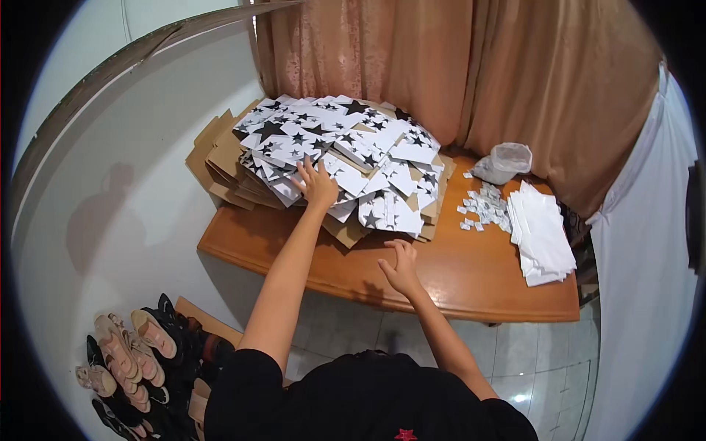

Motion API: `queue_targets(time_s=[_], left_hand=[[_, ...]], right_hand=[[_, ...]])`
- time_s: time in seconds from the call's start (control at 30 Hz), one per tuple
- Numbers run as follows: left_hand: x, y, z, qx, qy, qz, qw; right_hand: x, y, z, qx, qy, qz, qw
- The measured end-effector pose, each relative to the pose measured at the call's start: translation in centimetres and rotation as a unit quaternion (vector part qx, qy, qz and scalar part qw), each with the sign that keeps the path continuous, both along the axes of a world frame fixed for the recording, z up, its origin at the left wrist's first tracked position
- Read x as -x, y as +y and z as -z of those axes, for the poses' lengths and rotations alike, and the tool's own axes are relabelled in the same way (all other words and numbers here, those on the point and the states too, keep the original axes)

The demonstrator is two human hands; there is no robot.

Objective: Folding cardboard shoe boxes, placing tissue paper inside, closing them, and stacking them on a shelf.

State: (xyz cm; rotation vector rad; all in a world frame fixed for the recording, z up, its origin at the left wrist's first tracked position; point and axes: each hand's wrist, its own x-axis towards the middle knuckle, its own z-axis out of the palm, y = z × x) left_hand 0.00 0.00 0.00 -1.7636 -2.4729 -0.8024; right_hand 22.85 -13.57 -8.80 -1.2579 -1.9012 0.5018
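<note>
A large heap of flat white cardboard pieces printed with black and grey stars [353, 136] covers the left and middle of the wooden table [471, 275]. My left hand [318, 185] lies open on the near left side of the heap, fingers spread over the star-printed pieces. Close to the heap's front edge, my right hand [401, 268] hovers over or rests on the wood; I cannot tell which. Its fingers are apart and hold nothing. Plain brown cardboard [220, 158] sticks out at the heap's left side.
On the table's right are many small white packets [485, 207], a translucent plastic bag [507, 163] and a stack of white sheets or pouches [540, 231]. Brown curtains [544, 81] hang behind. Shoes [129, 360] are piled on the lower left by the white wall.
</note>
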Motion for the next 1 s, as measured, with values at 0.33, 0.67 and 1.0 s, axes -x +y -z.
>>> queue_targets(time_s=[0.33, 0.67, 1.0], left_hand=[[7.3, 8.0, 1.7, -0.081, 0.252, -0.101, 0.959], [4.0, 3.4, -9.9, -0.234, 0.049, -0.066, 0.969], [-4.8, -3.6, -15.3, -0.392, -0.050, 0.068, 0.916]], right_hand=[[-1.7, 12.2, -3.2, -0.023, 0.023, -0.119, 0.992], [-3.1, 17.5, -4.1, -0.005, 0.018, -0.153, 0.988], [-7.2, 15.0, -10.5, -0.041, 0.292, -0.115, 0.949]])
